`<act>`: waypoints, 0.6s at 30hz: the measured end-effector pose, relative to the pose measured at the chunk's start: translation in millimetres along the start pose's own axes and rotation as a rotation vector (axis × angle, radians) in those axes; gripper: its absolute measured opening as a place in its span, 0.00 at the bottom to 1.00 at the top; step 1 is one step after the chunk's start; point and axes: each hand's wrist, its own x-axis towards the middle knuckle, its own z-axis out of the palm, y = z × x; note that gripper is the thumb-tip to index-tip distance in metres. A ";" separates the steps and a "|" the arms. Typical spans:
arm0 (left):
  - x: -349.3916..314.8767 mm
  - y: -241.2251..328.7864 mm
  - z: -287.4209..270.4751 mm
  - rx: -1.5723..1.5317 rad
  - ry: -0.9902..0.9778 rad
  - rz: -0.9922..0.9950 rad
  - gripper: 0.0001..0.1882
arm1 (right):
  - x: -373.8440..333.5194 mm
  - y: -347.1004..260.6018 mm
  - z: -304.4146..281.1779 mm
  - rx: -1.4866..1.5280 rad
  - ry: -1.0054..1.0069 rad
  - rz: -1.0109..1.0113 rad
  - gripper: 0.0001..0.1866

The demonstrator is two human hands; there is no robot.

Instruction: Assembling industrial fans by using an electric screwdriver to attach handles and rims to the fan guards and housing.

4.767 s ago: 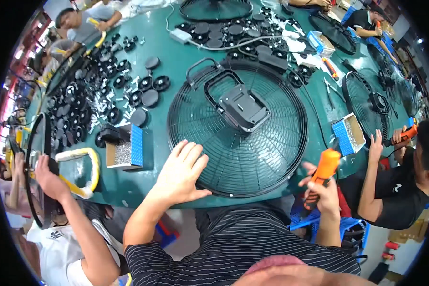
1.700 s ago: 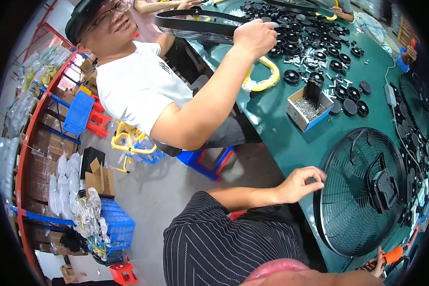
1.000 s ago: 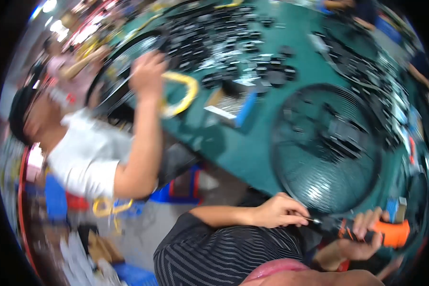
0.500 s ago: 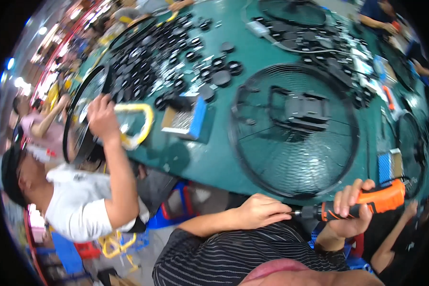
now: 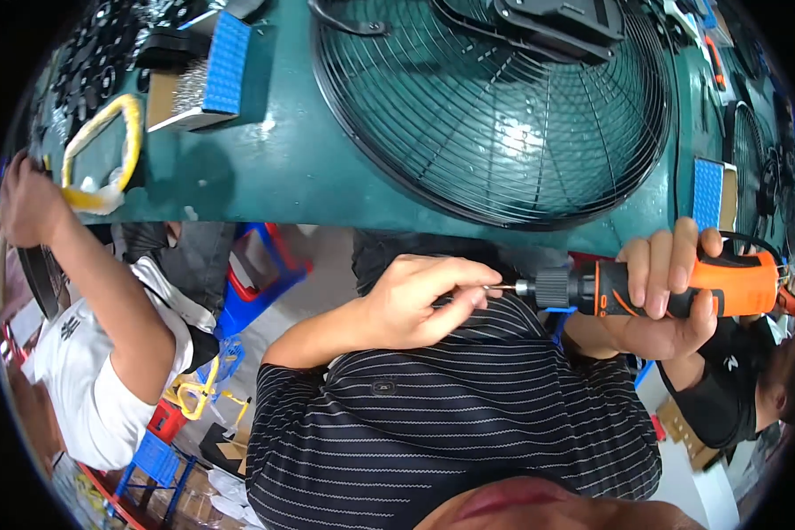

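Power driver (image 5: 744, 290) wrapped in R hand (image 5: 676, 331), L hand (image 5: 428, 300) pinched narrow on bit (image 5: 506, 287) at its tip

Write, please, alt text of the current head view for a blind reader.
A person's right hand holds an orange-and-black power screwdriver, and the left hand pinches at the tip of its thin metal bit. Beyond them, a round black wire fan guard rests on a green table.

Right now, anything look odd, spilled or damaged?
Nothing major: the orange screwdriver in the right hand looks intact; the fan grille rests on the table. Slightly odd: the wrap on the yellow handle looks bunched.
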 end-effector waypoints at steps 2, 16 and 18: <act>-1.1 -3.6 -4.4 -0.004 0.006 -0.018 0.10 | 1.4 5.2 3.5 -0.026 -0.043 0.039 0.25; 34.7 -36.9 5.2 0.760 0.276 0.354 0.21 | -3.6 6.0 14.0 -0.470 -0.505 -0.166 0.23; 36.7 -37.3 6.5 0.768 0.279 0.364 0.23 | -2.3 7.0 12.3 -0.507 -0.532 -0.171 0.24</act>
